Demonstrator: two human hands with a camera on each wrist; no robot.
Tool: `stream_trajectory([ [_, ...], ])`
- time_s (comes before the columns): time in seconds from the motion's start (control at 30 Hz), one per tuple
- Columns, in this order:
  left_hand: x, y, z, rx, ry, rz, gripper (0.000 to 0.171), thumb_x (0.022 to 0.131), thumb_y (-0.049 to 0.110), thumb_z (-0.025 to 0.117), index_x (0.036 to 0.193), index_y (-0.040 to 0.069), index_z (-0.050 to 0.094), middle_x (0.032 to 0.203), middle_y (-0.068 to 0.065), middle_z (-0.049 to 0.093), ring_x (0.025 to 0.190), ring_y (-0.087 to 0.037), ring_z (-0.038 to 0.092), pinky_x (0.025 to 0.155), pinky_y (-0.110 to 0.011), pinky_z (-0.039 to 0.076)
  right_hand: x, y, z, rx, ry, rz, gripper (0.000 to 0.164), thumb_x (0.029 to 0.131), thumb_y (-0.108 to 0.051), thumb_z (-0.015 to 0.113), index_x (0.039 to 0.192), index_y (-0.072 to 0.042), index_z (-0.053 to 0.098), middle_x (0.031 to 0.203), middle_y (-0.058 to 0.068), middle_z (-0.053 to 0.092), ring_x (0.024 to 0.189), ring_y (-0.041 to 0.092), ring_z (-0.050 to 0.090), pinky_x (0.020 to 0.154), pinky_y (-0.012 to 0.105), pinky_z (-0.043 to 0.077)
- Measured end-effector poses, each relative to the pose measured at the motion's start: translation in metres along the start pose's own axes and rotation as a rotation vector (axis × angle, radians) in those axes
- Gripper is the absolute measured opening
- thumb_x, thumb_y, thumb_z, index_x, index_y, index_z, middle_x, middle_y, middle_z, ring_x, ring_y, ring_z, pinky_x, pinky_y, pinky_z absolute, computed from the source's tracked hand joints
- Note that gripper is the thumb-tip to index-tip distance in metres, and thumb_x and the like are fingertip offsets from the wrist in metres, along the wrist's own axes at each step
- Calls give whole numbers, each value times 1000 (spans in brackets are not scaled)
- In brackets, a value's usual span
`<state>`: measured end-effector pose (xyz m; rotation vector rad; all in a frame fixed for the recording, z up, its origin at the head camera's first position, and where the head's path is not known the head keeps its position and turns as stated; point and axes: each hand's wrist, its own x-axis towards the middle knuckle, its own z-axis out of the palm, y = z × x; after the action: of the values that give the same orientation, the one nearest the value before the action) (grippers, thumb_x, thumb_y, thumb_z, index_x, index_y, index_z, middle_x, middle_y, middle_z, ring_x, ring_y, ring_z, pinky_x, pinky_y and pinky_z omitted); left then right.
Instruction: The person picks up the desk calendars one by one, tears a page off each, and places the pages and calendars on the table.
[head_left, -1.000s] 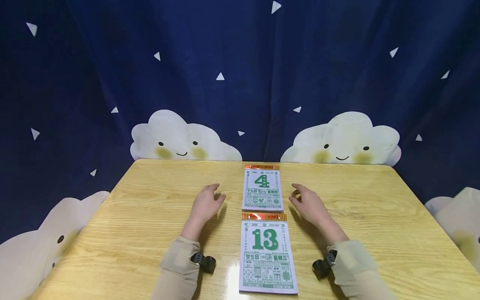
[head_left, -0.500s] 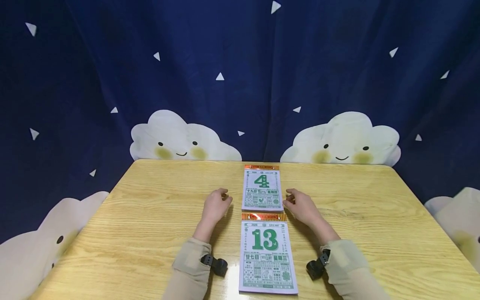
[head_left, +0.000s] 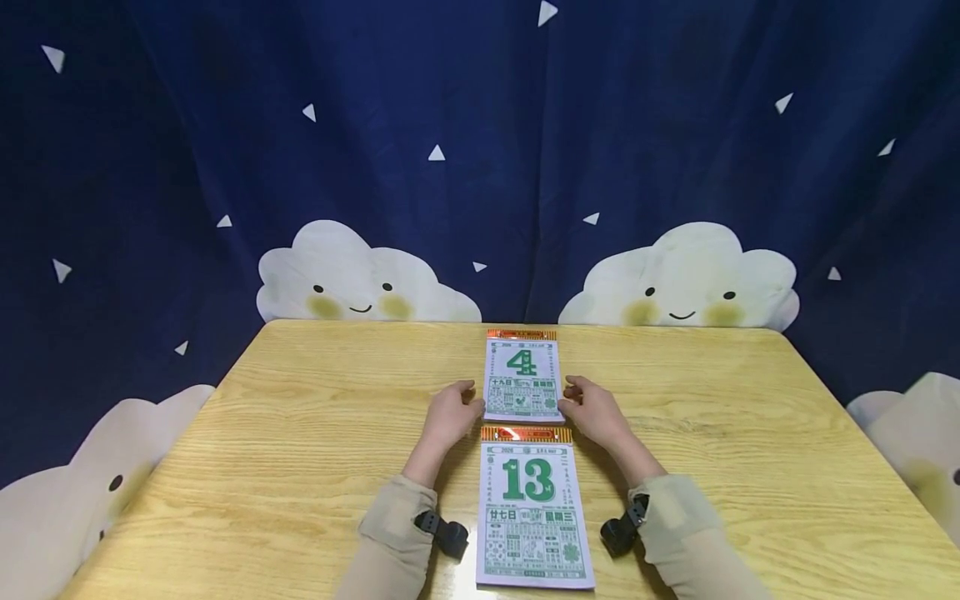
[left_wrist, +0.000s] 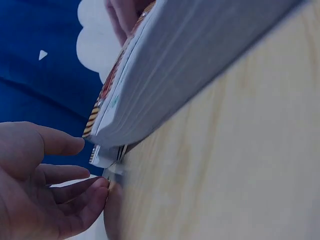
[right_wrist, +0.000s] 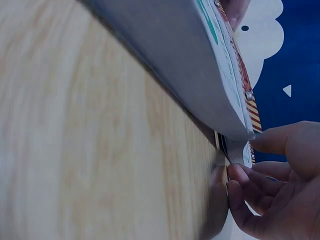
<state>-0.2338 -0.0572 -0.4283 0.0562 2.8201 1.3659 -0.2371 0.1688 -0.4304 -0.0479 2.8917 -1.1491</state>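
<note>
Two tear-off calendars lie flat in line on the wooden table, with thick page blocks and orange-red headers. On the far calendar [head_left: 522, 385] a green 4 is printed; the near calendar [head_left: 532, 521] carries a green 13. My left hand [head_left: 450, 415] is at the far calendar's lower left side, fingertips right at its edge, fingers loosely bent. Mirroring it, my right hand [head_left: 597, 414] has its fingertips at the lower right side. In the left wrist view the near calendar's page block [left_wrist: 165, 65] covers much of the far one.
The light wooden table [head_left: 322, 433] has its back edge just behind the far calendar. Behind it hangs a dark blue curtain [head_left: 495, 100] with white triangles and smiling clouds. Each cuff bears a black wrist camera, the left camera [head_left: 448, 535] and the right camera [head_left: 621, 533].
Both hands have moved inward, from apart on either side to the far calendar's side edges. The calendars have stayed in place on the table.
</note>
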Motion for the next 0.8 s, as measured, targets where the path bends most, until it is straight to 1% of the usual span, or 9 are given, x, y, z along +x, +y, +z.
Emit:
stream_trajectory([
  [0.17,2,3,5,-65,-44,-22,47,85,16,56,128,-3,48,121,-20,55,108,-31,54,88,-41,47,2,-1,3,50,-7,34,53,87,-16,54,133,5,39,120,22,55,108,33,54,92,44,44],
  [0.27,3,6,7,-112,-54,-38,48,85,14,56,128,-3,47,124,-20,54,111,-31,53,92,-41,45,2,-2,3,72,-11,57,54,86,-15,55,133,5,39,120,21,55,109,33,54,91,44,44],
  [0.33,4,7,9,-145,-53,-54,47,85,12,55,128,-3,47,124,-21,53,111,-31,53,91,-41,46,3,-4,3,83,-14,79,54,85,-14,55,133,5,39,120,21,54,108,32,53,91,43,45],
  [0.4,5,8,10,-176,-40,-82,46,84,10,55,128,-3,47,123,-20,54,110,-30,54,89,-39,47,4,-5,4,92,-12,99,54,85,-13,55,133,5,39,120,21,54,108,32,53,91,43,45],
  [0.5,7,8,12,-217,-3,-108,45,82,5,55,126,-5,48,118,-19,57,107,-30,55,84,-36,50,5,-7,5,107,-7,129,53,84,-11,54,133,6,39,120,21,54,107,30,53,91,42,44],
  [0.67,15,5,16,-248,56,-148,45,79,-1,55,123,-7,50,108,-17,61,101,-27,57,81,-32,50,7,-9,7,138,4,168,49,84,-6,53,130,6,42,118,21,54,103,28,52,90,40,45],
  [0.8,18,6,17,-272,53,-166,46,77,-4,55,123,-8,50,106,-17,61,100,-26,57,82,-32,50,8,-9,7,234,8,201,45,83,0,55,127,6,46,116,22,54,102,28,53,84,35,48],
])
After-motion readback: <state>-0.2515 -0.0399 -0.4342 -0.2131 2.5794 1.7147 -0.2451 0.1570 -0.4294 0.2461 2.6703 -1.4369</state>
